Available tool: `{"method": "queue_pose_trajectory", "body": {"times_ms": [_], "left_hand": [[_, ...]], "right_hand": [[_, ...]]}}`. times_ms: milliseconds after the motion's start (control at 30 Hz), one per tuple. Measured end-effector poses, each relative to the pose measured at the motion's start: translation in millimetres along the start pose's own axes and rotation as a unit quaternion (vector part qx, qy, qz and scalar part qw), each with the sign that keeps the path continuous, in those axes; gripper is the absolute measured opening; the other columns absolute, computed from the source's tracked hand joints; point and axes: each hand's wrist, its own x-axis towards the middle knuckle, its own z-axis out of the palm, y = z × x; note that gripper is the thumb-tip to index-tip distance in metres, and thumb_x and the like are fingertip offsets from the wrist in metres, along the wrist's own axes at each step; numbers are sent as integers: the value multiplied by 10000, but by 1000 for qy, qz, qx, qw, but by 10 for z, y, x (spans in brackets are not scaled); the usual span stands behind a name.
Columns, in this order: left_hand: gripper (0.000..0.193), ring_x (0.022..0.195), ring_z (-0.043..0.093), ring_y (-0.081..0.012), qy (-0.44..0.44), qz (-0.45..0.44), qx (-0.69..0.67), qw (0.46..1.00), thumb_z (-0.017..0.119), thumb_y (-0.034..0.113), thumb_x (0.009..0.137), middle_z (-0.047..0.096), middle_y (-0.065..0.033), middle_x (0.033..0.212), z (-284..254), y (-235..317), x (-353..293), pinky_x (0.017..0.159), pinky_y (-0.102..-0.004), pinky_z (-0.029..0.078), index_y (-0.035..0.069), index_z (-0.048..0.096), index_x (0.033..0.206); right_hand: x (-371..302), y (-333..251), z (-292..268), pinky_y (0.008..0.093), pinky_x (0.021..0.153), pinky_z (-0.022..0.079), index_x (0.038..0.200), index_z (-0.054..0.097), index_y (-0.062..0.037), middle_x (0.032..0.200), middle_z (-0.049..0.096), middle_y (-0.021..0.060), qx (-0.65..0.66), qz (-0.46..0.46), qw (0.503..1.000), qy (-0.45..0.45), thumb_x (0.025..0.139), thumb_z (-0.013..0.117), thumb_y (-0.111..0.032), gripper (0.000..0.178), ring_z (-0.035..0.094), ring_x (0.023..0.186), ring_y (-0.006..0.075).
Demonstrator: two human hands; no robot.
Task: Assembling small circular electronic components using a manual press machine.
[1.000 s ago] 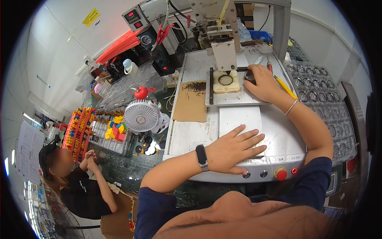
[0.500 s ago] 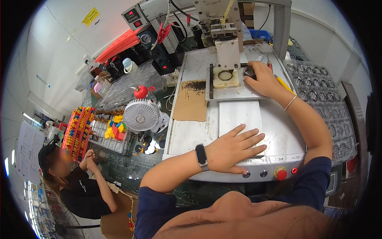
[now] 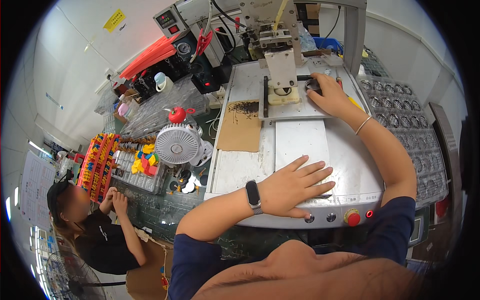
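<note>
My right hand (image 3: 330,97) has its fingers closed around a small dark round ring (image 3: 312,85), at the right end of the machine's metal sliding plate (image 3: 295,114). Beside it on the plate, a cream-coloured block (image 3: 286,98) carries a black ring, partly hidden by the machine's dispensing head (image 3: 281,69) just above. My left hand (image 3: 295,189) lies spread over the front of the white machine bed (image 3: 240,172), fingers stretched out. Its thumb reaches a round metal button (image 3: 310,218) on the front panel.
Brown cardboard (image 3: 239,132) with black smears lies left of the plate. A red stop button (image 3: 353,218) sits on the front panel. Clear trays (image 3: 397,120) of round parts stand at right. Left are a white fan (image 3: 177,144) and a seated co-worker (image 3: 100,230).
The sliding plate with the cream block has shifted away from me, farther under the dispensing head. My right hand has moved slightly with the ring. My left hand stays in place.
</note>
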Motion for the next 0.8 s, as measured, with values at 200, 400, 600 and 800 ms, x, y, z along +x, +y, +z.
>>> {"method": "queue_pose_trajectory", "body": {"times_ms": [200, 400, 600, 800], "left_hand": [[851, 1406, 304, -320, 1, -1, 1, 1000, 694, 476, 768, 329, -174, 1504, -6, 2, 2, 1146, -522, 223, 88, 351, 1443], [847, 1407, 305, -321, 2, -2, 0, 1000, 691, 476, 771, 328, -177, 1505, -9, 5, -1, 1146, -523, 220, 87, 352, 1443], [854, 1410, 300, -320, -1, 0, -1, 1000, 693, 478, 769, 326, -177, 1506, -9, 2, 5, 1149, -522, 212, 88, 347, 1446], [854, 1414, 292, -319, -4, -2, -2, 1000, 689, 480, 772, 322, -177, 1508, -10, -4, 1, 1153, -522, 202, 89, 344, 1449]], "right_hand": [[9, 0, -17, 415, 1068, 348, 1301, 469, 63, 1283, 536, 231, 13, 9, 1000, -11, 870, 574, -293, 569, 472, 1234, 362], [-10, -35, -37, 413, 1071, 346, 1310, 456, 69, 1285, 530, 242, 19, 13, 1000, -15, 849, 586, -272, 588, 468, 1236, 368], [-59, -62, -54, 424, 1072, 343, 1321, 435, 74, 1284, 522, 252, -5, 13, 1000, -9, 831, 597, -264, 617, 459, 1235, 375], [-115, -155, -107, 429, 1074, 339, 1329, 412, 85, 1285, 515, 262, -1, 9, 1000, -15, 832, 592, -259, 631, 458, 1233, 382]]}}
